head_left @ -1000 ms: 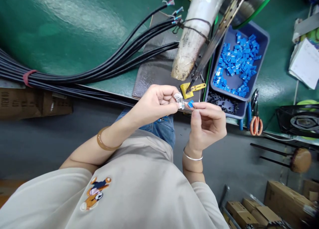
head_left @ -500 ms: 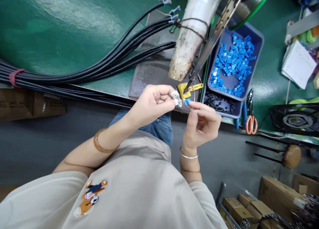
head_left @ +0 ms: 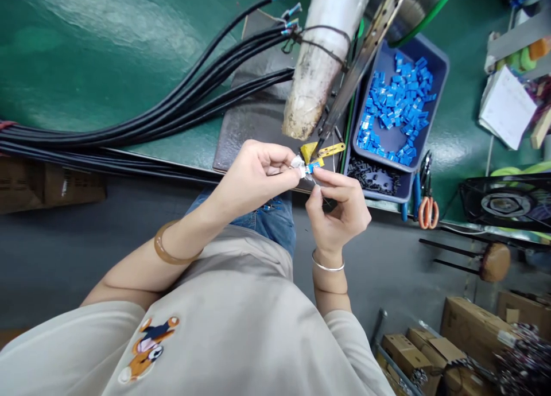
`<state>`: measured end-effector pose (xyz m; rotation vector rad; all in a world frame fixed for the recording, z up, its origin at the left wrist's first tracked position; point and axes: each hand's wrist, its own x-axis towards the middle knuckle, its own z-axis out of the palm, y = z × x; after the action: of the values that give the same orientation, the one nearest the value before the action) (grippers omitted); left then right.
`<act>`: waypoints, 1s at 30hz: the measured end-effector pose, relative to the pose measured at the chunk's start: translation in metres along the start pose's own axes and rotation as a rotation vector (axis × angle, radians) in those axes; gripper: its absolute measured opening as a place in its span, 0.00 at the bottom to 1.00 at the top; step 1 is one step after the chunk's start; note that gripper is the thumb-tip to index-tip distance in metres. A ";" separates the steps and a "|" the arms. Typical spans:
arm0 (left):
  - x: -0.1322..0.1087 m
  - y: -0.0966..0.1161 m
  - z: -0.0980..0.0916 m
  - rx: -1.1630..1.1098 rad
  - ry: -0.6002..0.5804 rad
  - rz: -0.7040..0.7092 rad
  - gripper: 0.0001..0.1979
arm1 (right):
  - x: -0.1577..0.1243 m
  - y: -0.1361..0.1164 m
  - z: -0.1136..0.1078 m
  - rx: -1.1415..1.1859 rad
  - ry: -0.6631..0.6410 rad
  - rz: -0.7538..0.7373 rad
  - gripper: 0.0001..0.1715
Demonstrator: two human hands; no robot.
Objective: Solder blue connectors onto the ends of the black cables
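Note:
My left hand (head_left: 262, 169) is closed, its thumb and fingertips pinching a small whitish piece (head_left: 297, 162) that the fingers partly hide. A small blue part (head_left: 313, 167) with pale marks lies against that piece. The index fingertip of my right hand (head_left: 340, 204) touches the blue part's edge. Below it, the right thumb and another finger are pressed together on what looks like a thin silvery wire, hard to make out. Just beyond the fingertips are a yellow holder (head_left: 307, 151) and the lower end of a slanted metal rod (head_left: 340, 109).
A bin (head_left: 442, 80) of blue parts overlaps another bin (head_left: 400, 196) holding small black parts. Orange-handled pliers (head_left: 428, 212) lie beside them. Black cables (head_left: 172, 106) cross the green table (head_left: 107, 51). A whitish duct (head_left: 316, 69) and a wire spool (head_left: 419, 11) stand above the dark mat (head_left: 232, 129).
The blue part now lies against the whitish piece, where a gap showed before. My right hand has moved left, closer to my left hand. The whole view has shifted slightly.

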<state>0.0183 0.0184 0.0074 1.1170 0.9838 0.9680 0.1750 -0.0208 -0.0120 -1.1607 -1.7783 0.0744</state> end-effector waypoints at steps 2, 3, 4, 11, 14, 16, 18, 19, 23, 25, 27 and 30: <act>0.001 0.000 0.000 -0.020 -0.007 0.005 0.07 | 0.002 0.001 0.000 -0.037 0.009 -0.033 0.09; 0.002 0.000 0.001 -0.028 -0.009 0.009 0.07 | 0.002 0.001 0.000 -0.045 0.017 -0.045 0.10; 0.002 0.000 0.001 -0.033 -0.009 0.015 0.07 | 0.003 0.002 0.001 -0.045 0.026 -0.053 0.10; 0.005 0.002 0.000 -0.030 0.017 0.019 0.06 | 0.007 0.003 0.003 -0.097 0.039 -0.085 0.10; 0.005 0.001 0.000 -0.020 0.046 0.003 0.05 | 0.008 0.004 0.003 -0.117 0.030 -0.100 0.09; 0.006 0.001 0.000 -0.028 0.060 -0.011 0.04 | 0.009 0.005 0.003 -0.117 0.026 -0.098 0.09; 0.006 0.001 0.001 -0.046 0.072 -0.014 0.04 | 0.010 0.004 0.003 -0.114 0.025 -0.097 0.10; 0.007 0.002 0.002 -0.052 0.077 -0.014 0.03 | 0.010 0.004 0.003 -0.113 0.026 -0.098 0.10; 0.007 0.004 0.002 -0.049 0.093 -0.013 0.02 | 0.012 0.002 0.003 -0.121 0.028 -0.090 0.09; 0.006 0.004 0.002 -0.045 0.100 -0.009 0.03 | 0.012 0.001 0.003 -0.132 0.026 -0.092 0.09; 0.006 0.004 0.002 -0.043 0.099 -0.004 0.03 | 0.012 0.000 0.002 -0.147 0.021 -0.103 0.09; 0.007 0.003 0.002 -0.030 0.069 -0.012 0.05 | 0.011 0.001 0.002 -0.162 0.019 -0.111 0.10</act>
<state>0.0211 0.0249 0.0101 1.0578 1.0271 1.0137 0.1730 -0.0114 -0.0062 -1.1698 -1.8555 -0.1490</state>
